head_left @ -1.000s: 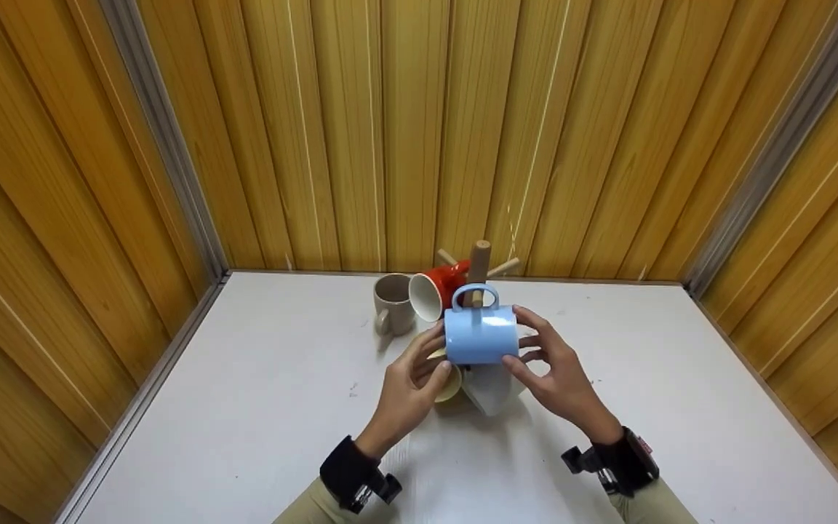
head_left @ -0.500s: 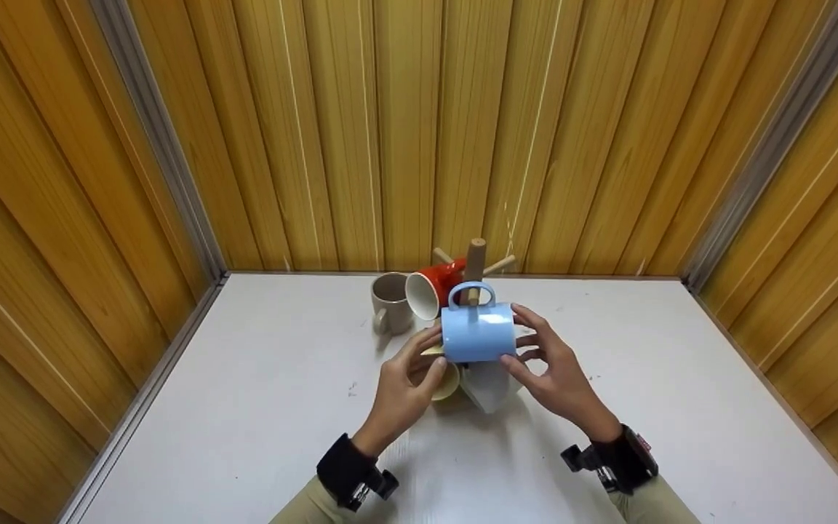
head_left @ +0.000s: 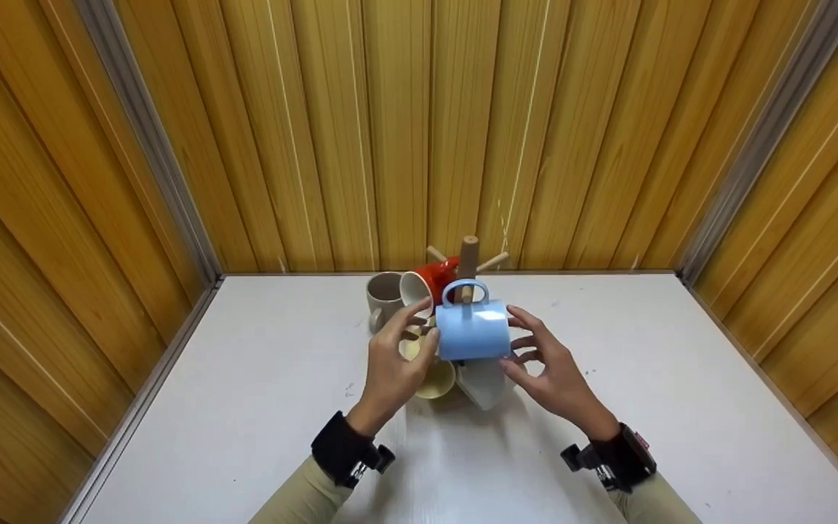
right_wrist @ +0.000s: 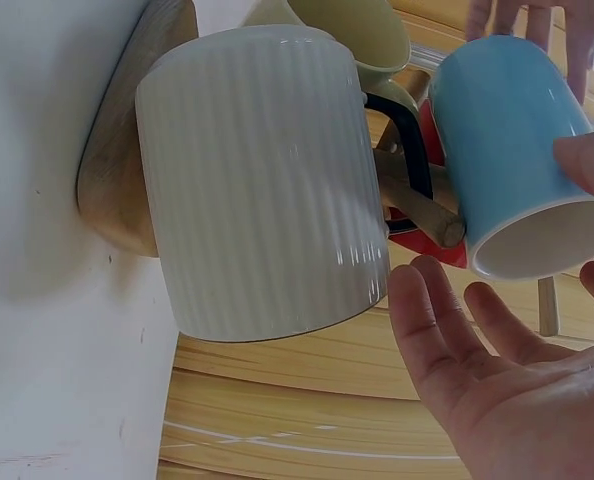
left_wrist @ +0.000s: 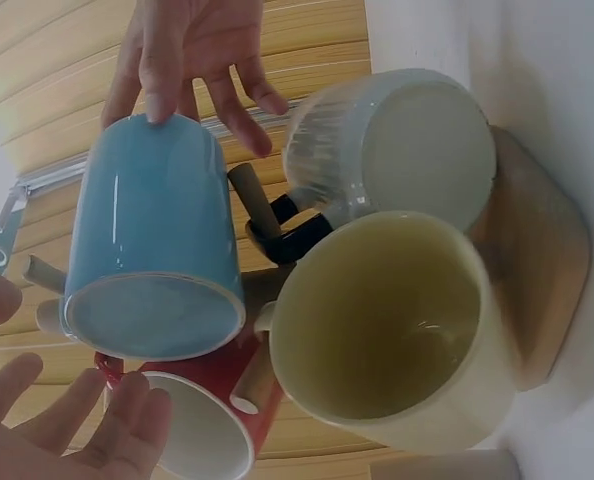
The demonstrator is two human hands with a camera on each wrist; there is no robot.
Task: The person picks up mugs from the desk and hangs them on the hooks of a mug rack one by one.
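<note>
A light blue mug [head_left: 473, 331] lies sideways on the wooden mug tree [head_left: 469, 255], handle up, with a peg end showing in the handle's loop. My right hand [head_left: 556, 371] holds the mug's rim end lightly, thumb at the lower edge and index finger at the upper edge. At the base end, my left hand [head_left: 392, 367] is apart from the mug, fingers loosely bent with nothing in them. Below, a pale yellow mug [left_wrist: 457, 410] and a white ribbed mug [right_wrist: 257, 190] with a black handle hang on the tree. A red mug [head_left: 439, 274] hangs behind the blue one.
A grey-brown mug [head_left: 384, 290] stands upright on the white table [head_left: 273, 378], left of the tree. Two pegs stick out at the back, one of them a bare right peg [head_left: 493, 262]. Wood-panelled walls [head_left: 404, 131] enclose the table's back and sides.
My left hand has let go of the blue mug's base and drawn left, its fingers spreading. The right hand stays at the rim end. The view has shifted slightly.
</note>
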